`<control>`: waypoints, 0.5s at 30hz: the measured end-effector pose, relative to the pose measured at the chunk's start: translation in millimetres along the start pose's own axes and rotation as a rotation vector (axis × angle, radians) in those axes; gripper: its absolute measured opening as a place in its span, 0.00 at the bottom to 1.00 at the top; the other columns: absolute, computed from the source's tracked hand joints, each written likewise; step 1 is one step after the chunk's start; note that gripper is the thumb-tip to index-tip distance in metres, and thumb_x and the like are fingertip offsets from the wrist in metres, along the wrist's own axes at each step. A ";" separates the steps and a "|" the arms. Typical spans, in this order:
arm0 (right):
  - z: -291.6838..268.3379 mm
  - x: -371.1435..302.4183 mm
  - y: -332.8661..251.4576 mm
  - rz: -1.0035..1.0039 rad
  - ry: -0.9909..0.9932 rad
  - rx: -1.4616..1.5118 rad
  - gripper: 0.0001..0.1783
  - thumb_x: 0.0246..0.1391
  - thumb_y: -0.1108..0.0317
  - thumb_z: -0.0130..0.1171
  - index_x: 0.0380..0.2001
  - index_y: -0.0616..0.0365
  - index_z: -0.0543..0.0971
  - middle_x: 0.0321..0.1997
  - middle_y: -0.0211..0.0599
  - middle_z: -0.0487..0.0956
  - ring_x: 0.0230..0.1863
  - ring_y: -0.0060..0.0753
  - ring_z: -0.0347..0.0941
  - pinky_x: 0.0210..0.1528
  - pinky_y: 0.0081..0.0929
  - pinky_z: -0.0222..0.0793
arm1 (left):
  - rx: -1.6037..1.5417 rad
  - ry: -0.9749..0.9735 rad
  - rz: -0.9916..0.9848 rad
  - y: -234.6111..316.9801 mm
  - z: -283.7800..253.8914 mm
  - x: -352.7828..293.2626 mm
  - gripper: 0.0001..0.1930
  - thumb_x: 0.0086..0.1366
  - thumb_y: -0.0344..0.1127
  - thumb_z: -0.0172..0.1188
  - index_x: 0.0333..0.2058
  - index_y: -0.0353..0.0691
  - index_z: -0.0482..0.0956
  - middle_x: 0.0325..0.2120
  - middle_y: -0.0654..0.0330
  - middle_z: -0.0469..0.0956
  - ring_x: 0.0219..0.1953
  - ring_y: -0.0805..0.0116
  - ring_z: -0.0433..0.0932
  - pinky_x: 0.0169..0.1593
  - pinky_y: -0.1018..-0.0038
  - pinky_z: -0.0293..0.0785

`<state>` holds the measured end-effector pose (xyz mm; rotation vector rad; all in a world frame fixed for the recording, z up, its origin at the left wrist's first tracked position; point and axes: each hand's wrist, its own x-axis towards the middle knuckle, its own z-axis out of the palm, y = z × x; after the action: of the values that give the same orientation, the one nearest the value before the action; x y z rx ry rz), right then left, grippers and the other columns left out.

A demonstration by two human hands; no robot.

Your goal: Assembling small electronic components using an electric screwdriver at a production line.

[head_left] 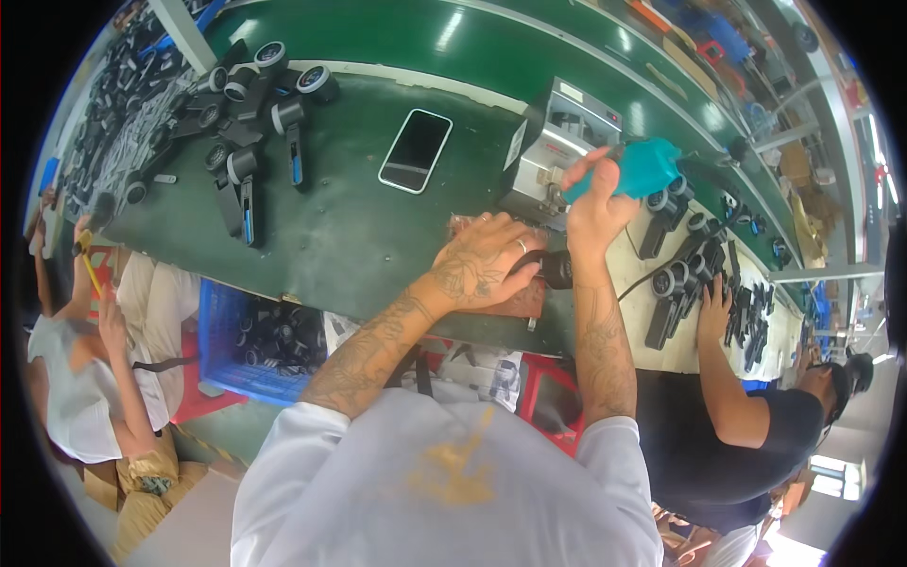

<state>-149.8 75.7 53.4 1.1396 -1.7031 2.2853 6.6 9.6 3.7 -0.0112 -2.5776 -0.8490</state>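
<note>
My left hand [487, 260] presses down on a black cylindrical part [557, 269] lying on a brown pad [520, 300] at the green bench's near edge. A ring shows on one of its fingers. My right hand [595, 203] is raised just above the part and grips a teal power screwdriver [642, 168] by its body. The tool's tip is hidden behind my hand. Right behind both hands stands a small grey machine [557, 146].
A phone [416, 149] lies face up mid-bench. Several black parts with round ends [250, 123] are piled at the far left, more [680, 274] at the right where another person's hand [715, 307] rests. A blue crate [255, 340] of parts sits below the bench. A person sits at the left [85, 378].
</note>
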 end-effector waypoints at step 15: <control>-41.6 -58.7 -53.9 0.249 0.000 0.142 0.33 0.64 0.42 0.60 0.45 0.69 0.73 0.23 0.36 0.75 0.24 0.30 0.73 0.27 0.27 0.70 | -0.039 -0.001 -0.028 2.9 -3.8 1.3 0.17 0.65 0.42 0.62 0.52 0.49 0.80 0.43 0.59 0.78 0.49 0.56 0.75 0.56 0.58 0.69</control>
<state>-103.6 152.7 57.1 0.9992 -1.8004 2.5890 7.3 9.6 8.6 0.0130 -2.5680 -0.9094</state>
